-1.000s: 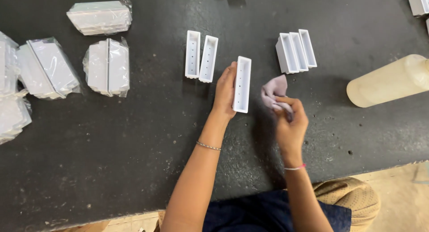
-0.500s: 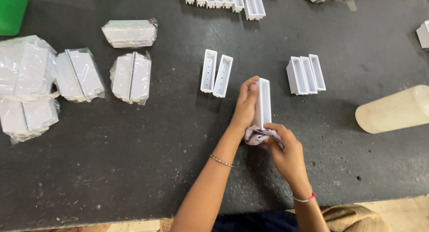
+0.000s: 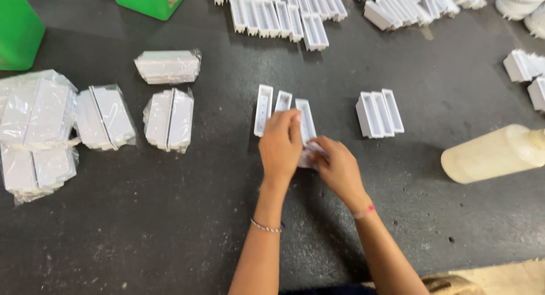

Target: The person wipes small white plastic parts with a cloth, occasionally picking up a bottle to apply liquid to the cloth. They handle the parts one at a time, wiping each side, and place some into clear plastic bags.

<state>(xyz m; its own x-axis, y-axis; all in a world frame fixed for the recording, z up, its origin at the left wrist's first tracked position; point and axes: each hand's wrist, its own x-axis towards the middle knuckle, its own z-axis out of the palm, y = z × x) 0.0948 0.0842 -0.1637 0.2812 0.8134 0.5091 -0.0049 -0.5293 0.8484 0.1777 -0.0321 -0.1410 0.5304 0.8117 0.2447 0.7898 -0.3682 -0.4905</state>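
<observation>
Left hand [image 3: 279, 144] grips a white tray [image 3: 305, 120]; right hand [image 3: 339, 167] presses a cloth [image 3: 308, 156] against it.

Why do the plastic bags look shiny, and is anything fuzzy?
Head view: light from above glints off the wrapped white packs; the left hand and right hand look slightly soft from motion; the dark table looks matte, with soft shadows beside the arms.

1. Both forearms are bare to the elbow, no sleeves showing
2. The left hand [image 3: 281, 147] has a thin silvery chain bracelet of small links at the wrist
3. The right hand [image 3: 339, 169] has a narrow pink-red thread band at the wrist
4. No rings or gloves on the fingers that show
</observation>
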